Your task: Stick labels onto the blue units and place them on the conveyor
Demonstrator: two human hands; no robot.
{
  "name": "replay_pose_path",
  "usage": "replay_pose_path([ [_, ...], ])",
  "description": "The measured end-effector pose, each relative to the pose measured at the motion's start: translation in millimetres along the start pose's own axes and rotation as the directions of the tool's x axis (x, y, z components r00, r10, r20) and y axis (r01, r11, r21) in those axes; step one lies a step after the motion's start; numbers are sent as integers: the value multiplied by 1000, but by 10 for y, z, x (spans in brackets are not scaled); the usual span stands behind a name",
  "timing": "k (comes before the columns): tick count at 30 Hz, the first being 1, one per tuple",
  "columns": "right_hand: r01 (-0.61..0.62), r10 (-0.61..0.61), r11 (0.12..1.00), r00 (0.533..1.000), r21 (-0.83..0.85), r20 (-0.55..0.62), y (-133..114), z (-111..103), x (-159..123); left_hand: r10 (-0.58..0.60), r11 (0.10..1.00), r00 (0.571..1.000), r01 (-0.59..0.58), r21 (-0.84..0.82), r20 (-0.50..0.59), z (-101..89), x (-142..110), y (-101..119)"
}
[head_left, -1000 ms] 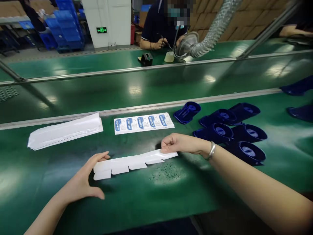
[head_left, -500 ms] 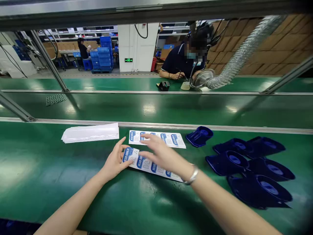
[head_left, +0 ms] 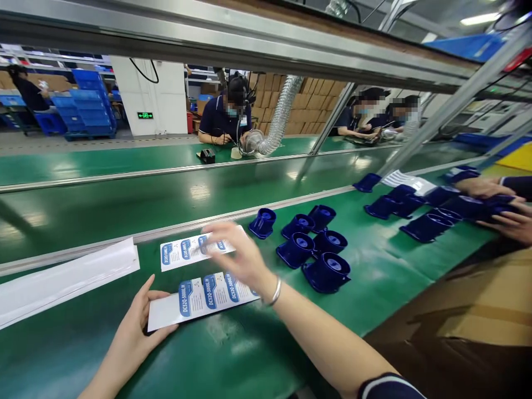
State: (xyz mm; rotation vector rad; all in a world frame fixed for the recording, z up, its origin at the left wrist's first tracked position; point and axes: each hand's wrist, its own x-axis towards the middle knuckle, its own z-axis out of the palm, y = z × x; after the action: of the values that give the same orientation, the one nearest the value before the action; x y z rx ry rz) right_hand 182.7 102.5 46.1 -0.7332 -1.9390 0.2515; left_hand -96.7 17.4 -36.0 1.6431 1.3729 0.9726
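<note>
My left hand grips the left end of a sheet of stickers, thumb on top and fingers behind. At that end the backing is bare white; blue-and-white stickers marked DC52Q-5000L/H follow to the right. My right hand, wearing a silver bracelet, hovers over the sheet's right part and a second sticker sheet lying behind it. Its fingers are smeared by motion, so whether a sticker is in them cannot be made out. Several dark blue plastic housings stand to the right of my right hand.
Long white paper strips lie at the left. A metal rail runs behind the sheets. At the far right, a co-worker's hands handle blue housings above a cardboard box. Other people sit across the green bench.
The view has turned right, bringing the neighbouring co-worker's hands into sight. The leftmost sticker is gone from the held sheet, exposing white backing. My right hand is lifted and blurred.
</note>
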Motion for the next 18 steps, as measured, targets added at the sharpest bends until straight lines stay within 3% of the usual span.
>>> replay_pose_path([
  [2,-265,223,939,954,-218,-202,377,-280,60,12,991,1000,-12,137,-6,-14,-5,-4],
  [4,-506,406,753,861,-422,-308,774,-485,58,35,961,999,-30,276,-13,-33,-13,-25],
  [7,-630,512,636,776,-444,-368,1216,-612,-61,97,892,995,-75,446,-26,-38,-32,-68],
  [9,-662,554,615,749,-428,-363,1363,-614,-167,157,835,987,-122,536,-20,-30,-42,-82],
  [12,-669,575,626,743,-401,-343,1407,-601,-263,257,738,966,-217,638,31,-59,-37,-73],
  [15,-649,541,663,760,-372,-361,1286,-640,-233,334,585,938,-281,761,90,-162,-20,-15],
  [17,-601,479,718,792,-350,-377,1100,-656,-170,337,534,940,-238,811,54,-213,-25,79],
  [18,-551,425,764,822,-337,-379,974,-640,-139,315,570,949,-186,800,-4,-209,-37,151],
])
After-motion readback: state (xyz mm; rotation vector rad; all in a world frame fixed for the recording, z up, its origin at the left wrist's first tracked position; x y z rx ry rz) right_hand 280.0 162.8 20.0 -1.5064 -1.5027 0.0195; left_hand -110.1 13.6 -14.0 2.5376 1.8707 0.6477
